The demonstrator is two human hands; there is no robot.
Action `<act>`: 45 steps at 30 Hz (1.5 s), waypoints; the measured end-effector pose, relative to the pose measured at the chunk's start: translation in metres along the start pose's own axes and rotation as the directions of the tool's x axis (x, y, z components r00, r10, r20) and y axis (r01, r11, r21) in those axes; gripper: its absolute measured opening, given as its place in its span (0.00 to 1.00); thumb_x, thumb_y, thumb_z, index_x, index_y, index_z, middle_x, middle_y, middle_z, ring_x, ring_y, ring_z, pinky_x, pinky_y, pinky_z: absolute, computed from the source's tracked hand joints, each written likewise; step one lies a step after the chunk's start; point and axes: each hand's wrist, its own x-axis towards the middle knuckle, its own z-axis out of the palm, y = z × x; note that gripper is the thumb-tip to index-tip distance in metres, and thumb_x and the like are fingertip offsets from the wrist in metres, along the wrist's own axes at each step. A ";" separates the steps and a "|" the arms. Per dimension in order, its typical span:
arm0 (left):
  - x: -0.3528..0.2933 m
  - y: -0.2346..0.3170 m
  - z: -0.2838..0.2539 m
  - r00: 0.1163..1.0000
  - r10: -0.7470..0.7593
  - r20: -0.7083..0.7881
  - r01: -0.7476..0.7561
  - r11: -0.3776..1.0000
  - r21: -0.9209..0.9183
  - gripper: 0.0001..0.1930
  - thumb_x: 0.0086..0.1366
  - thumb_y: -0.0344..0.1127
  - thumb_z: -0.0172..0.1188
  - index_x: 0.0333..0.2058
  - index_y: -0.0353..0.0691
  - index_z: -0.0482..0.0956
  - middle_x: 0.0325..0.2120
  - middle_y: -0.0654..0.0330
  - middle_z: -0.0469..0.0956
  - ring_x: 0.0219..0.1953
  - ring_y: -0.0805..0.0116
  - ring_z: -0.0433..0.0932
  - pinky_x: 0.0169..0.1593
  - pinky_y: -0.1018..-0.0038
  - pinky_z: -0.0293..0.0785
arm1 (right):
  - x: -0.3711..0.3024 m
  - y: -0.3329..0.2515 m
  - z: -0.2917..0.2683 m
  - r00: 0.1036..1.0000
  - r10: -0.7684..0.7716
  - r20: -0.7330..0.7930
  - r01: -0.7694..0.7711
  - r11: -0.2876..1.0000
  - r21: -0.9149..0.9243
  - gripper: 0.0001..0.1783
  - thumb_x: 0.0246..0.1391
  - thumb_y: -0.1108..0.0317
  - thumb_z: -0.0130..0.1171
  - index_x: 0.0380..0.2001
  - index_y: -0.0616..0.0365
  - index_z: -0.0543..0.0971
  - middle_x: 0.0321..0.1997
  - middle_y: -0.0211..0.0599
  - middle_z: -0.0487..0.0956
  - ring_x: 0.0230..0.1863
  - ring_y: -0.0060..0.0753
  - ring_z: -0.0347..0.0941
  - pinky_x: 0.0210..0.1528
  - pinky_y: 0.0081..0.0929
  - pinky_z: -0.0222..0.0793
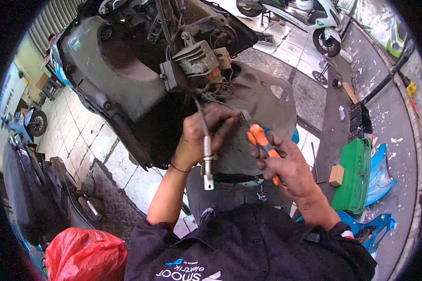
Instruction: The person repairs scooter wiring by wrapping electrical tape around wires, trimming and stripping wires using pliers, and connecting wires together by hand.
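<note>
My left hand (206, 125) is closed, thumb and forefinger pinched on a thin wire (222, 101) that runs out of the exposed wiring. In my right hand (286, 161) is a pair of pliers (262, 138) with orange and black handles. Their metal jaws (244, 114) are right beside my left fingertips, where the wire's end is too small to make out. A grey cable with a metal end fitting (207, 161) hangs across my left hand and wrist. Ahead, the opened scooter body (122, 70) bares a finned metal part (194, 58) and a black box (172, 77).
A green toolbox (351, 175) lies at the right, with a small cardboard box (336, 175) and blue body panels (380, 175) around it. A red plastic bag (86, 255) is at the lower left, near a dark scooter seat (26, 187). Another scooter (305, 18) stands far right.
</note>
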 end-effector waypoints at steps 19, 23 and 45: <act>-0.004 0.005 0.002 0.972 -0.196 -0.130 0.195 0.981 -0.016 0.05 0.65 0.32 0.62 0.36 0.38 0.83 0.32 0.54 0.83 0.35 0.60 0.84 0.41 0.70 0.77 | -0.037 0.040 -0.031 0.931 -0.312 -0.189 0.221 0.894 -0.390 0.40 0.32 0.73 0.61 0.57 0.66 0.70 0.51 0.41 0.73 0.49 0.34 0.71 0.53 0.29 0.67; -0.003 0.010 -0.002 0.967 -0.215 -0.136 0.217 0.976 -0.001 0.06 0.65 0.28 0.62 0.37 0.33 0.81 0.32 0.50 0.82 0.35 0.53 0.83 0.40 0.66 0.77 | 0.013 0.011 0.001 0.816 -0.571 0.094 0.427 0.484 -0.764 0.34 0.29 0.74 0.60 0.49 0.63 0.72 0.46 0.47 0.64 0.49 0.43 0.63 0.53 0.34 0.63; -0.008 0.008 0.000 0.908 -0.391 -0.151 0.377 0.919 -0.112 0.07 0.68 0.35 0.60 0.39 0.38 0.81 0.32 0.57 0.83 0.34 0.68 0.81 0.40 0.73 0.75 | 0.020 0.000 0.021 0.842 -0.528 0.112 0.382 0.436 -0.815 0.25 0.32 0.67 0.65 0.39 0.63 0.75 0.46 0.58 0.63 0.50 0.59 0.66 0.55 0.46 0.66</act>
